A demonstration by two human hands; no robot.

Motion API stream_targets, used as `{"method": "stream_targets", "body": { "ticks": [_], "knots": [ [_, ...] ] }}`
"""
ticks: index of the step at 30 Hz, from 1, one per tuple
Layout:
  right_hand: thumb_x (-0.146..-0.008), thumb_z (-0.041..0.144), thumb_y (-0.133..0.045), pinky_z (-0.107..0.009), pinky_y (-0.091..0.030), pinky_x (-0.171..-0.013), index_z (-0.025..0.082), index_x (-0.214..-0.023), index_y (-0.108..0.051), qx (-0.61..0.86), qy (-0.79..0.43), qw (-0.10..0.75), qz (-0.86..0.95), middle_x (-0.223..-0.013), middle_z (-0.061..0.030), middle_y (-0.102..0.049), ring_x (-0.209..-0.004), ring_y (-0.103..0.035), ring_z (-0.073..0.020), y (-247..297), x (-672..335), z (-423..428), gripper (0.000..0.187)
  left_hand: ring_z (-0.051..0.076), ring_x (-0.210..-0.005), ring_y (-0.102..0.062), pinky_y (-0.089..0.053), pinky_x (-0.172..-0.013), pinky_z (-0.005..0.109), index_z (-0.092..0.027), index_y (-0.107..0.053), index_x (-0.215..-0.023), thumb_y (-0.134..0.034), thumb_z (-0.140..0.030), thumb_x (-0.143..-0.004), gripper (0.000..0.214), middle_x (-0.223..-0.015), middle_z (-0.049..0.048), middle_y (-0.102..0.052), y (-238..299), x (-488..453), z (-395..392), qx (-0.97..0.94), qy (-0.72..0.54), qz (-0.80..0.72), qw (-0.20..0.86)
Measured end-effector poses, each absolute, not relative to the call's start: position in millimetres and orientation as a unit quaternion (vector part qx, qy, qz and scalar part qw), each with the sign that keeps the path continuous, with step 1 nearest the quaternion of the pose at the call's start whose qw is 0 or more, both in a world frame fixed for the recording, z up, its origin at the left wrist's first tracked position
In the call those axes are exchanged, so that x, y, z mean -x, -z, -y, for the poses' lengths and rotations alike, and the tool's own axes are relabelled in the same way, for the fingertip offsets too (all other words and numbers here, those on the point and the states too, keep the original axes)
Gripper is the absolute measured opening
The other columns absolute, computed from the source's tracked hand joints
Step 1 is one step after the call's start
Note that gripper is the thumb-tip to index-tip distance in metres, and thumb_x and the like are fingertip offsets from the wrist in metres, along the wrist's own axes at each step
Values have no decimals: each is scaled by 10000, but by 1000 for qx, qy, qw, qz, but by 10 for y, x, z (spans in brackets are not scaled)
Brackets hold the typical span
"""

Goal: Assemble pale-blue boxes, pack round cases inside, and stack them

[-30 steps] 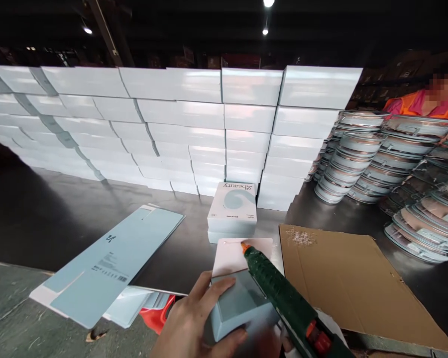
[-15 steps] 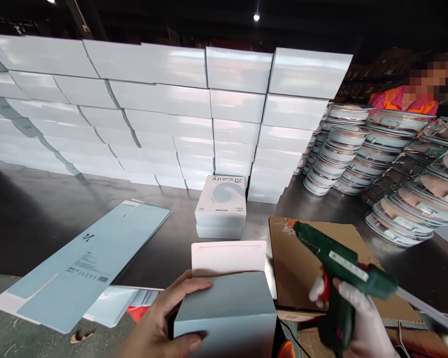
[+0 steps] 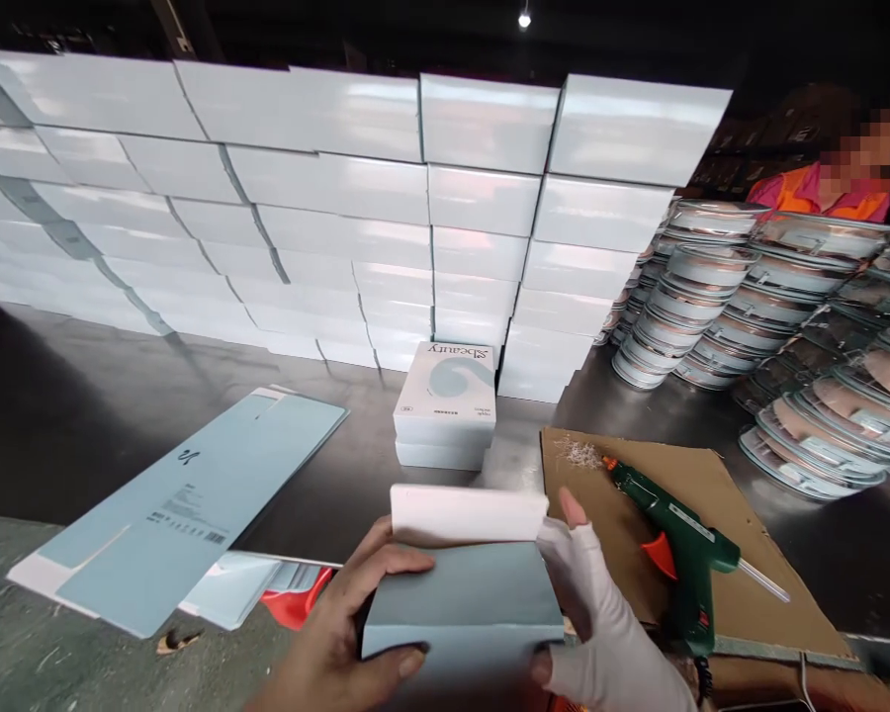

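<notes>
- Since half a second ago, the green hot-glue gun with an orange trigger [image 3: 674, 554] has left the right hand and now lies on the brown corrugated cardboard sheet [image 3: 742, 603], nozzle pointing toward the far left, near a small patch of glue strands [image 3: 579, 453].
- Right hand [image 3: 600, 623] (in a white fingerless glove) has moved onto the pale blue folded paperboard box [image 3: 464, 598]; it grasps the box's right side, thumb at the near edge, index finger up beside the flap.
- Left hand [image 3: 341, 633], bare, grasps the box's left side, fingers across the top face, thumb at the near edge.
- Box location: held between both hands at the near edge of the dark metal worktable [image 3: 81, 415], its white flap [image 3: 467, 514] standing up on the far side.
- Flattened pale blue carton blanks [image 3: 185, 504] lie to the left, partly overhanging the table edge.
- Two finished white-and-blue printed boxes [image 3: 446, 400] are stacked just beyond the held box.
- Behind them stands a wall of stacked glossy white boxes [image 3: 341, 208].
- Stacks of round lidded containers [image 3: 712, 287] fill the right side; a person in an orange top [image 3: 823, 193] is behind them.
</notes>
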State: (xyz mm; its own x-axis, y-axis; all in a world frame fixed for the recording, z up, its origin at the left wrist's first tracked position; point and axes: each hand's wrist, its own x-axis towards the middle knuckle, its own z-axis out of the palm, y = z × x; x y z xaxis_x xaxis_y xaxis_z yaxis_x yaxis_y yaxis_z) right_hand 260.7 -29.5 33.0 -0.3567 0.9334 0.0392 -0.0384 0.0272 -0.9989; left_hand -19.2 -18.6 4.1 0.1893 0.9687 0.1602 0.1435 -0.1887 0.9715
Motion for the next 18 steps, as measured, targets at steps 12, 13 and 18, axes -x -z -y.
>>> {"method": "stream_targets", "body": {
  "ticks": [12,13,18],
  "knots": [
    [-832,302,-843,-308,-561,-978,483,-1423,-577,285,-287,390,827,-1375,-40,-616,-1187,-673,-215,-445,-2678,95,673,289,-1320,-561,-551,-1042,401,-371,-731,-1141,-668,-408,-988,170,-1188,69,-521,-239,309,73,-728,-400,-321,456],
    [-826,312,-851,-322,-554,-998,498,-1399,-599,287,-309,390,818,-1395,-34,-618,-1211,-670,-222,-462,-2693,102,653,282,-1308,-567,-562,-1018,381,-367,-736,-1143,-678,-399,-981,175,-1204,73,-532,-270,350,53,-734,-386,-319,459],
    [-842,686,-724,-490,-523,-1076,528,-1492,-493,399,-559,426,590,-1602,-60,-515,-1408,-562,-321,-382,-2768,190,707,281,-1267,-617,-564,-971,329,-300,-750,-1043,-723,-458,-935,193,-1297,59,-624,-242,448,6,-586,-563,-435,388]
  ]
}}
